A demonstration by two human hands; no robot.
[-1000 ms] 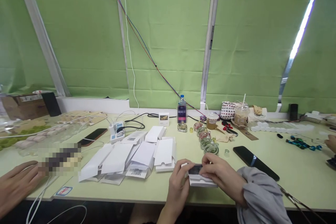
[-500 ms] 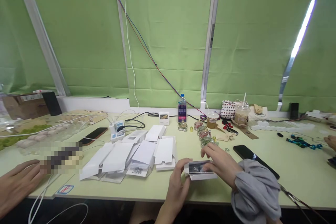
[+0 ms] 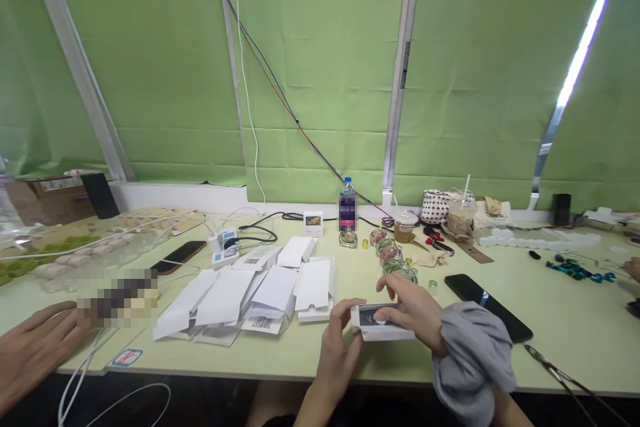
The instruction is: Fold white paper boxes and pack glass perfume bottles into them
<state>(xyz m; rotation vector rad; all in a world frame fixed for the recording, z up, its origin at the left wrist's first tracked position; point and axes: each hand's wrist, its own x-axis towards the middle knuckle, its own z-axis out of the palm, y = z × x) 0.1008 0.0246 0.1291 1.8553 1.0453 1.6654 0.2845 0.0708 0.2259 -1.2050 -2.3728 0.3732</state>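
Two hands work at one small open white box, which sits just above the front edge of the desk (image 3: 590,327). The left hand (image 3: 341,345) is closed around the left end of the white box (image 3: 387,333), thumb and fingers on opposite sides. The right hand (image 3: 416,309) is partly open: its thumb dips into the box over a dark lining, while the fingers are raised apart from it; whether it grips anything inside, I cannot tell. To the left lie at least six more white cartons (image 3: 274,290), overlapping too much for an exact count. Beyond stand one bottle (image 3: 347,205) and two drink cups (image 3: 404,229). Glassy rings (image 3: 390,252) lie in an uncountable cluster. There are two phones (image 3: 480,303), one on each side, and one long-handled metal tool (image 3: 549,367) near the right phone. Two other people's hands (image 3: 43,341) show, one at either edge.
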